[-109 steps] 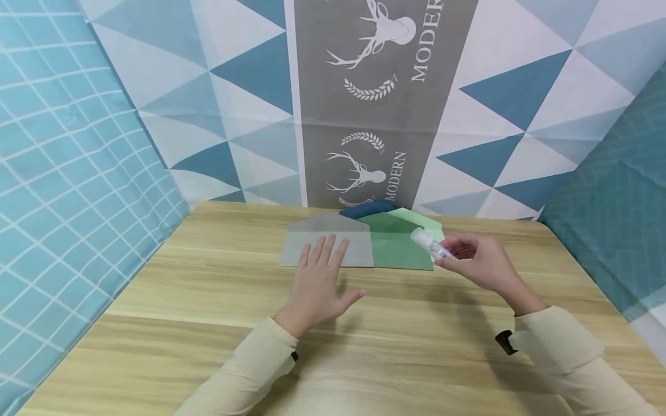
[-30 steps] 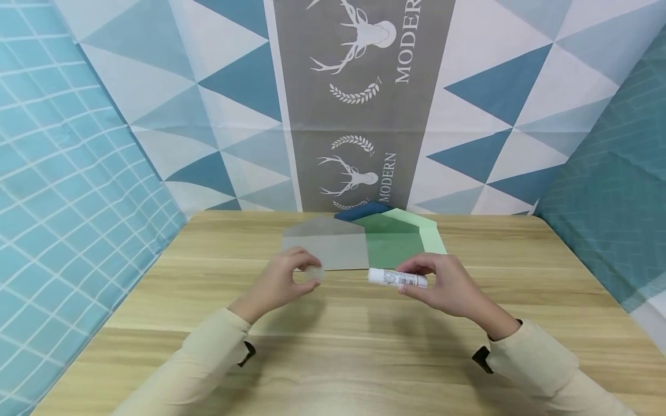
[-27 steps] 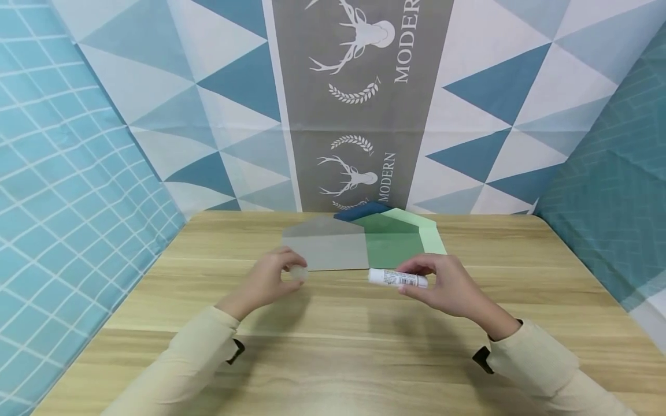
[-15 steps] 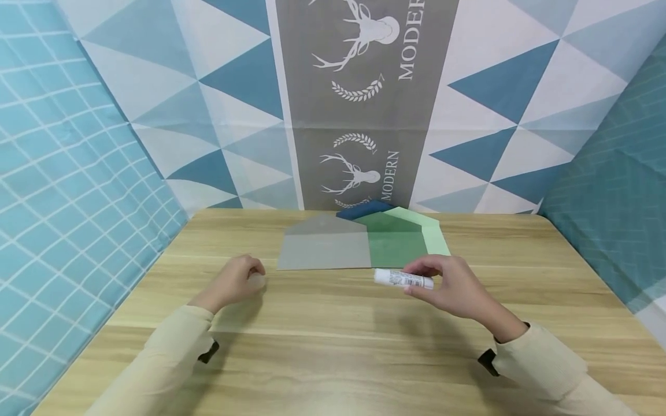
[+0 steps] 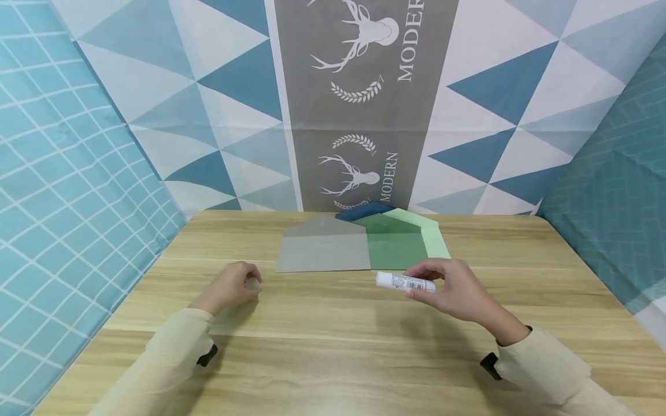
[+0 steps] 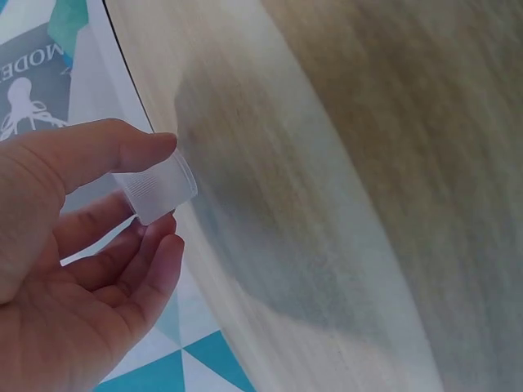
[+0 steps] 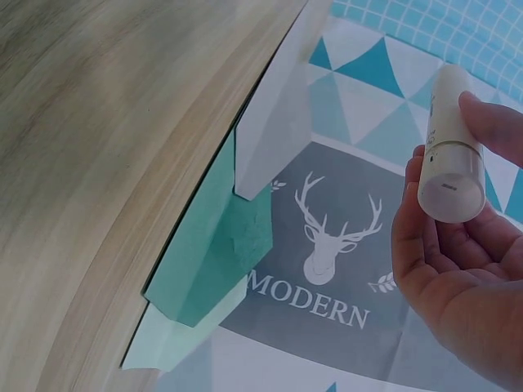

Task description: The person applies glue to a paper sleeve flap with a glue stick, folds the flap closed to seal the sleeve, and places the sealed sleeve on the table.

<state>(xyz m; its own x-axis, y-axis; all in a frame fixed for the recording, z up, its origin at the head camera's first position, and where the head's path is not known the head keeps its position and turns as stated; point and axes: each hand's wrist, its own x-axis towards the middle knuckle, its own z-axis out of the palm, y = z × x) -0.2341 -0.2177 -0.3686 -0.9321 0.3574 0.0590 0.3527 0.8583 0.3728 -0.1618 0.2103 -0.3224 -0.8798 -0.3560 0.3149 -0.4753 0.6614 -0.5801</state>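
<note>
In the head view my right hand (image 5: 463, 293) holds a white glue stick (image 5: 398, 281) almost level above the table, its barcode side showing. The right wrist view shows the thumb on one side of the glue stick (image 7: 452, 122) and curled fingers on the other. Farther left, my left hand (image 5: 229, 287) pinches a translucent cap (image 5: 253, 284); the left wrist view shows the ribbed cap (image 6: 162, 189) between thumb and fingertips. Behind the hands lie a grey envelope (image 5: 325, 251), a green envelope (image 5: 395, 248) and a pale green envelope (image 5: 435, 240), overlapping.
A dark blue envelope (image 5: 369, 210) peeks out behind the others, against the patterned cloth wall (image 5: 208, 115). Tiled blue cloth (image 5: 67, 173) borders the wooden table (image 5: 333, 346) on the left, and dark teal cloth (image 5: 619, 185) on the right.
My left hand, earlier flat on the grey envelope, later held the cap near the glue stick and moved left with it. The right hand has brought the glue stick left and lower.
</note>
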